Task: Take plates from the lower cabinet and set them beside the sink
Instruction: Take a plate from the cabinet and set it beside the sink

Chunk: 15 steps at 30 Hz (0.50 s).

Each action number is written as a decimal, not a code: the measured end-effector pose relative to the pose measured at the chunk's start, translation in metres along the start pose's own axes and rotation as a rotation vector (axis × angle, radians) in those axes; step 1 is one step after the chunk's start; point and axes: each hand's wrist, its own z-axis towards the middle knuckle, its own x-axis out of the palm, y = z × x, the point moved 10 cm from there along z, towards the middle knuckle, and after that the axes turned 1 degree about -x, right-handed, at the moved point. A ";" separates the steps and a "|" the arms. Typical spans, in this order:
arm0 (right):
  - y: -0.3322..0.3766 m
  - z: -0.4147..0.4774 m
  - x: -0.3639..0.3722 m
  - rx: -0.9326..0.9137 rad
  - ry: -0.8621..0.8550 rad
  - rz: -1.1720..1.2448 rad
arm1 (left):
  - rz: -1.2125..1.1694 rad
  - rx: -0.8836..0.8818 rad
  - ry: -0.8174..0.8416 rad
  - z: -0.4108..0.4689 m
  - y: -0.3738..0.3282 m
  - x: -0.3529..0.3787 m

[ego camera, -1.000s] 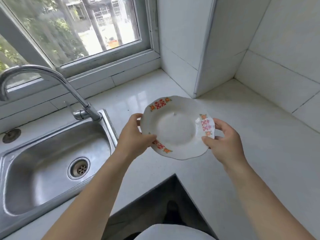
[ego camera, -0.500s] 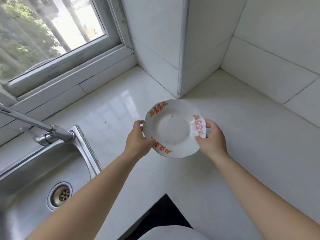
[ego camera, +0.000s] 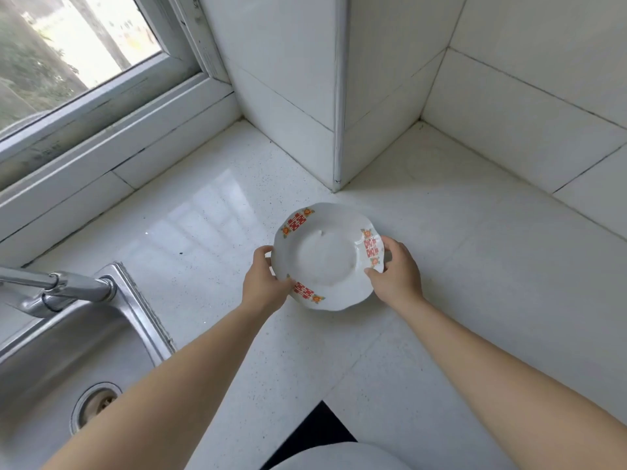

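Plate [ego camera: 325, 259] gripped at both sides, low over the bench [ego camera: 475, 300], right of the sink [ego camera: 51, 351].

Left hand [ego camera: 266, 283] curled on the plate's left rim, thumb on top by a red-and-orange motif, fingers [ego camera: 263, 252] wrapped under the edge. Right hand [ego camera: 395, 273] pinched the opposite rim, thumb on the upper face beside another red motif, remaining digits tucked beneath. Plate white, scalloped, face up, roughly level between the two grips; could not tell whether its underside touched the bench. Past the fingertips stood a tiled wall corner [ego camera: 339, 130], near the plate's far rim. Left of the left hand lay bare speckled bench, then the steel sink with its faucet [ego camera: 68, 288], well apart from the plate. Window [ego camera: 68, 45] above the sink side.
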 end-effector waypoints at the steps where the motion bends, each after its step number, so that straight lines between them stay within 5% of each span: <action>1: -0.001 0.002 0.003 0.002 0.001 -0.007 | 0.004 0.005 0.003 0.003 0.001 0.000; 15: 0.029 0.037 0.047 -0.036 0.033 -0.035 | -0.027 -0.023 -0.024 0.048 0.025 -0.034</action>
